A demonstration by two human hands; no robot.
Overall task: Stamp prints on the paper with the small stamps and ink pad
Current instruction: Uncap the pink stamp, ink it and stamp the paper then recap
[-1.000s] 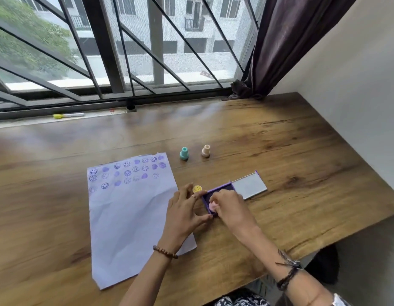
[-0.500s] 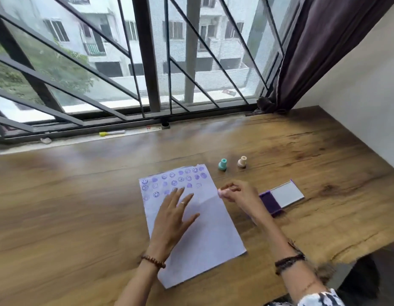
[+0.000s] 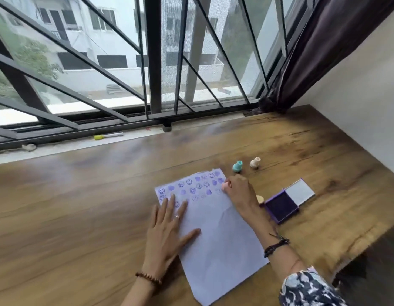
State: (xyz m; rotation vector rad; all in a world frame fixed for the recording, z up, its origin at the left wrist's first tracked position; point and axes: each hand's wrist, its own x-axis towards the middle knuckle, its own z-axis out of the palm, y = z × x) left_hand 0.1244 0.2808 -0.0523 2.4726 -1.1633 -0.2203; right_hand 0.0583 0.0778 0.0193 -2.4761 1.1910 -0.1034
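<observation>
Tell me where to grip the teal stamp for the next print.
Pinch the narrow neck of the teal stamp from above. It stands upright beyond the paper, base wider than top, so the waist likely gives fingertips a good hold.

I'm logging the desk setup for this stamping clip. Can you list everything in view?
paper: 1, white, purple prints along far end, mid-desk
pink stamp: 1, in right hand, at paper's far right edge
teal stamp: 1, upright, beyond paper
beige stamp: 1, right of teal
yellow stamp: 1, partly hidden, left of ink pad
ink pad: 1, purple, lid open, right of paper
marker: 1, yellow-capped, windowsill
curtain: 1, dark, right
desk: 1, wooden
left hand: flat on paper
right hand: pinching stamp
</observation>
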